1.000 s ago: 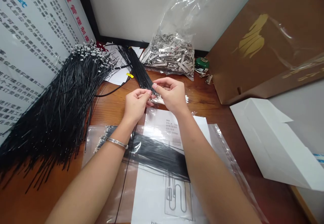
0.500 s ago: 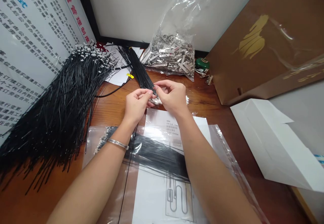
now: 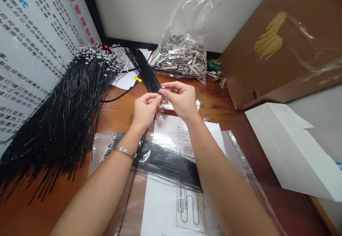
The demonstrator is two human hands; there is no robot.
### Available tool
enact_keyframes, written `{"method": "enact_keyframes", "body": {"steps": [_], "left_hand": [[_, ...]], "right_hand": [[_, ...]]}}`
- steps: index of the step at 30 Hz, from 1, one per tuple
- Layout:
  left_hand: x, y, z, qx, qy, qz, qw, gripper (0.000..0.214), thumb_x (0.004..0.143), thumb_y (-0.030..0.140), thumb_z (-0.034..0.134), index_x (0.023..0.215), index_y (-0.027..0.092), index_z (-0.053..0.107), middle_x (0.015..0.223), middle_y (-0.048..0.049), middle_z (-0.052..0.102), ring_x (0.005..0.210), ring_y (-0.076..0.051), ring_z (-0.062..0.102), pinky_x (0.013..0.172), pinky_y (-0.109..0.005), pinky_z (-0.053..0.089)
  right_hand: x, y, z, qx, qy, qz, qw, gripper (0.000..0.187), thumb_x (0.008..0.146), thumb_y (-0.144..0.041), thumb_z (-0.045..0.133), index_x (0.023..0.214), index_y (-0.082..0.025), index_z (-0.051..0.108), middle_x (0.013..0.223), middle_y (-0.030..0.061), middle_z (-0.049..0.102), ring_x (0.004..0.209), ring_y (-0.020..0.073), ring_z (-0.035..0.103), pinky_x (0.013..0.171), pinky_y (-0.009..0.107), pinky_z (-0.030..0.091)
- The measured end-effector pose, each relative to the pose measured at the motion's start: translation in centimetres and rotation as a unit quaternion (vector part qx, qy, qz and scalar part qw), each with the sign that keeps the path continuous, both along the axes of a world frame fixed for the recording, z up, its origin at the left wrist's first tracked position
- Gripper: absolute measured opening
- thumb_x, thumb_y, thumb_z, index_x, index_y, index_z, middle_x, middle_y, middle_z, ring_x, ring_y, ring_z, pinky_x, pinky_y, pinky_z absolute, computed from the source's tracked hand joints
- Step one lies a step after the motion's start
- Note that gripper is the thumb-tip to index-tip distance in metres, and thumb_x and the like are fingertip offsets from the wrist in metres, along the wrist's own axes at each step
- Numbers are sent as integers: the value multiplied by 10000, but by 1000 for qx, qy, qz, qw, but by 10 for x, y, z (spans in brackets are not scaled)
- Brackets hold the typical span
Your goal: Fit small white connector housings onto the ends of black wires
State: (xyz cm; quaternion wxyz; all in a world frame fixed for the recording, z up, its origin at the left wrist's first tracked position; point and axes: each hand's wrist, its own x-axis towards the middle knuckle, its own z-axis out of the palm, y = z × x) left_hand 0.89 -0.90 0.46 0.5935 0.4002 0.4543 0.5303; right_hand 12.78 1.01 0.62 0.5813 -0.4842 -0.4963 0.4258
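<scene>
My left hand (image 3: 144, 109) and my right hand (image 3: 181, 99) meet fingertip to fingertip above the middle of the wooden table (image 3: 213, 102). Both pinch the near end of a thin black wire that hangs down from my left hand (image 3: 133, 179). Just behind the fingers lies a tight bundle of black wires (image 3: 145, 71) with a yellow tie. A small heap of metal clips (image 3: 167, 105) lies under my hands. What exactly sits between the fingertips is too small to make out.
A big fan of black wires (image 3: 61, 118) with white ends lies at left against a printed board (image 3: 29, 40). A clear bag of metal clips (image 3: 181, 54) stands at the back. A bagged wire bundle (image 3: 165, 161) rests on a drawing sheet (image 3: 171, 200). Cardboard (image 3: 280, 40) and a white box (image 3: 291, 150) stand at right.
Both hands dipped slightly toward the table, then rose back a little; the fingertips stay pinched together. Nothing else has moved.
</scene>
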Motion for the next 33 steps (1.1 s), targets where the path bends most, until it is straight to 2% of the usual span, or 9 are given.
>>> {"method": "enact_keyframes", "body": {"steps": [8, 12, 14, 18, 21, 24, 26, 30, 33], "left_hand": [[0, 0, -1, -2, 9, 2, 1000, 116, 758, 240, 697, 768, 137, 645, 671, -23, 718, 455, -78, 584, 501, -201, 461], [0, 2, -4, 3, 9, 6, 1000, 137, 759, 265, 703, 788, 141, 653, 673, -24, 719, 446, -79, 583, 486, -199, 450], [0, 2, -4, 3, 12, 14, 1000, 151, 755, 277, 711, 791, 142, 654, 682, -28, 724, 446, -77, 582, 479, -194, 444], [0, 1, -2, -2, 13, 4, 1000, 201, 760, 327, 711, 798, 136, 662, 690, -44, 732, 445, -77, 582, 482, -197, 451], [-1, -1, -1, 8, 7, -26, 1000, 205, 758, 319, 708, 848, 138, 671, 697, -50, 738, 443, -84, 588, 482, -206, 451], [-2, -2, -1, 28, -3, -46, 999, 211, 733, 246, 722, 911, 148, 664, 695, -40, 741, 447, -84, 589, 478, -203, 443], [-2, -2, -1, 22, -10, -38, 999, 193, 721, 219, 724, 885, 150, 650, 681, -32, 736, 434, -79, 576, 477, -204, 445], [0, 0, 0, 4, -10, -9, 1000, 185, 705, 238, 740, 819, 155, 621, 658, -20, 721, 417, -76, 559, 476, -210, 450], [-2, -1, 1, 19, -13, -27, 999, 169, 730, 263, 717, 839, 157, 643, 706, -34, 736, 435, -79, 572, 485, -213, 451]], "right_hand": [[-2, -1, 2, -19, 15, -7, 1000, 171, 657, -269, 757, 798, -174, 733, 764, 27, 718, 684, 133, 637, 629, 278, 521], [-3, -1, 1, -41, 50, -1, 998, 286, 666, -311, 755, 915, -180, 705, 781, 29, 719, 650, 118, 622, 564, 247, 490], [-1, -1, 2, -64, 46, 11, 997, 333, 632, -322, 777, 917, -171, 695, 755, 24, 708, 583, 98, 581, 506, 230, 444], [5, 1, 3, -102, 62, 13, 993, 262, 574, -288, 784, 774, -157, 677, 704, 12, 682, 465, 42, 438, 409, 206, 312], [13, 6, 2, -103, 116, -43, 987, 248, 585, -284, 751, 787, -177, 656, 799, 9, 705, 408, 8, 282, 369, 210, 211], [19, 9, 1, -109, 163, -95, 976, 254, 603, -302, 736, 811, -198, 634, 877, 2, 706, 396, 4, 227, 361, 219, 170], [19, 8, 1, -132, 159, -72, 976, 262, 621, -367, 742, 787, -198, 631, 868, 10, 702, 393, 8, 236, 361, 227, 157], [11, 1, 4, -176, 107, 56, 977, 326, 573, -411, 809, 708, -159, 652, 639, 0, 619, 393, 17, 264, 375, 228, 130], [11, 1, 4, -159, 113, 46, 980, 293, 560, -365, 817, 681, -157, 650, 589, -22, 575, 396, 13, 255, 376, 222, 131]]}}
